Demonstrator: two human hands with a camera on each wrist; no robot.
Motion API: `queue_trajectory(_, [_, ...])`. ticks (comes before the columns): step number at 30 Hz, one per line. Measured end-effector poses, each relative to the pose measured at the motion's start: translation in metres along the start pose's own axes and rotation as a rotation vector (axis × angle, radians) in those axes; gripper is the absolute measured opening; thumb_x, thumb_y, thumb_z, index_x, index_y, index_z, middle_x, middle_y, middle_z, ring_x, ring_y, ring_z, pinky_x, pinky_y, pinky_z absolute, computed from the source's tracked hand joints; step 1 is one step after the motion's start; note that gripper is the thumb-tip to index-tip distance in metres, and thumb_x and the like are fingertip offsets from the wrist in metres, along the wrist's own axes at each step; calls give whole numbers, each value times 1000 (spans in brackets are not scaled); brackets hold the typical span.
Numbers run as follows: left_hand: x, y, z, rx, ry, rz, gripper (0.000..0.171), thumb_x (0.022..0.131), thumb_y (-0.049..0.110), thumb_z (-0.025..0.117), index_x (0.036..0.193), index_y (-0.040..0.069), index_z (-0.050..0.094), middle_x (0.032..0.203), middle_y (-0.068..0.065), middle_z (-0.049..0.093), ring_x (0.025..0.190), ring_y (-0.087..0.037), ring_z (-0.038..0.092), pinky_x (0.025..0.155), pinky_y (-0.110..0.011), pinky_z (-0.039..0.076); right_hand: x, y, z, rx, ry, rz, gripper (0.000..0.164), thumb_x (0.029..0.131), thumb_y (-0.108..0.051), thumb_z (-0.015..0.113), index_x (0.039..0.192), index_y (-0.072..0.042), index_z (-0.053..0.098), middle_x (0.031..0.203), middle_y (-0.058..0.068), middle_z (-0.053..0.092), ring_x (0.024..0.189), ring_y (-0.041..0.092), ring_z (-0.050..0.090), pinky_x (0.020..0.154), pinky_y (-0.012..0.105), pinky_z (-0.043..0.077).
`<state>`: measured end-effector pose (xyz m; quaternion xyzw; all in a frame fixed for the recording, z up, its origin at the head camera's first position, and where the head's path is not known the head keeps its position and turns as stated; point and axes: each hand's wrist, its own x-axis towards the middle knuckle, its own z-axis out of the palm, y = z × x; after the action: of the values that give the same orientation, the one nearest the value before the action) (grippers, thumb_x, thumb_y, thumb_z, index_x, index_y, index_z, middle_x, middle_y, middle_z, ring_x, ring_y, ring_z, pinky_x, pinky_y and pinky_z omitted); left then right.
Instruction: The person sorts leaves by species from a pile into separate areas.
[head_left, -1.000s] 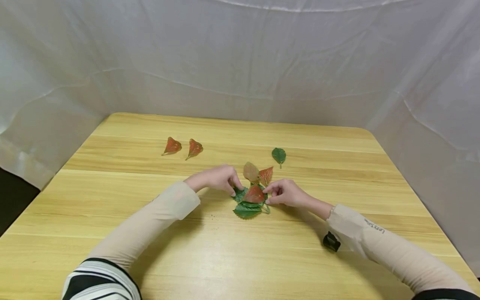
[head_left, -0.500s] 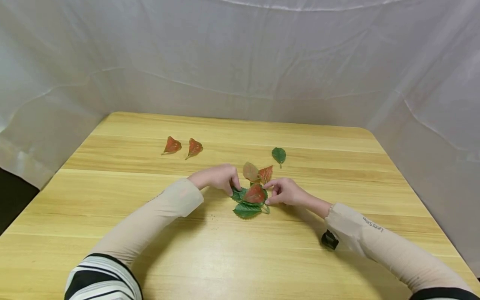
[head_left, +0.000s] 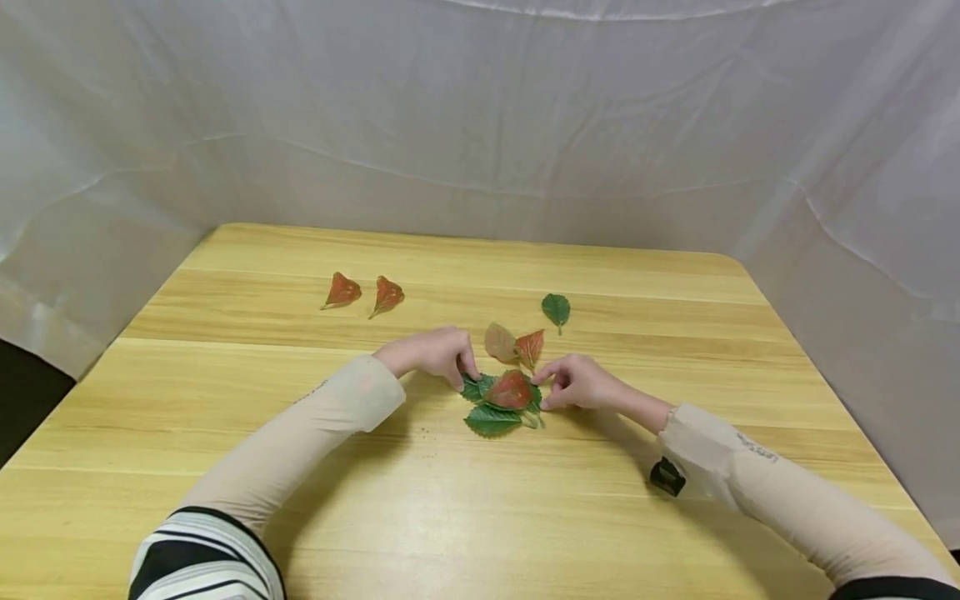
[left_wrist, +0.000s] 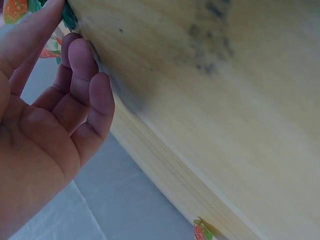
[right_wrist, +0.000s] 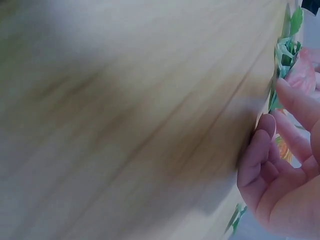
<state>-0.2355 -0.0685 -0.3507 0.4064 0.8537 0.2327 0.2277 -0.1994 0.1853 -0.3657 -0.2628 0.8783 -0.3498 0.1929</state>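
Note:
A small cluster of leaves lies mid-table: a red leaf (head_left: 510, 390) on top, one green leaf (head_left: 476, 388) at its left, a serrated green leaf (head_left: 492, 421) in front, and another green leaf (head_left: 536, 398) showing from under its right side. My left hand (head_left: 435, 352) pinches the left green leaf at its outer edge between thumb and forefinger; its other fingers curl loosely in the left wrist view. From the right, my right hand (head_left: 583, 383) pinches the right-hand green leaf, thumb and forefinger at its edge. Stems (head_left: 532, 421) poke out at the cluster's lower right.
Just behind the cluster lie a tan leaf (head_left: 500, 342) and a red leaf (head_left: 530, 347), partly overlapping. Farther back are a lone green leaf (head_left: 556, 309) and two red leaves (head_left: 342, 290) at the left. Pale cloth (head_left: 480, 125) hangs behind the wooden table (head_left: 465, 517).
My right hand has shifted slightly right, and more of the right green leaf shows beside the red one. The left hand has moved slightly up and left with its leaf.

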Motion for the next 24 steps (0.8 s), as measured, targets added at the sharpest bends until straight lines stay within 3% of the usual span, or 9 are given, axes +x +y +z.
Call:
queue_trajectory(6, [0, 1, 0, -5, -1, -16, 23, 69, -3, 73, 91, 3, 71, 92, -7, 67, 82, -12, 61, 69, -21, 47, -3, 0, -1, -20, 27, 21, 20, 75, -12, 72, 88, 2, 66, 59, 0, 56, 47, 11, 46, 45, 24, 39])
queue_trajectory(13, [0, 1, -1, -30, -4, -21, 23, 69, -4, 72, 91, 2, 70, 92, -7, 67, 81, -13, 62, 68, -21, 48, -6, -8, 1, -234, 75, 83, 30, 68, -31, 77, 80, -7, 62, 63, -4, 52, 54, 9, 43, 50, 25, 37])
queue_trajectory(18, [0, -1, 0, -25, -7, -22, 22, 70, -3, 72, 91, 2, 70, 92, -6, 67, 81, -12, 61, 68, -20, 48, -7, -14, 0, -333, 78, 148, 40, 66, -30, 79, 90, -5, 58, 69, -1, 52, 61, 12, 46, 51, 27, 38])
queue_trajectory(24, [0, 0, 1, -24, -8, -21, 23, 69, -3, 73, 91, 2, 70, 92, -6, 67, 75, -9, 59, 65, -20, 47, -8, -11, -2, -261, 69, 149, 44, 69, -16, 77, 102, -1, 52, 74, 3, 56, 65, 15, 51, 53, 28, 40])
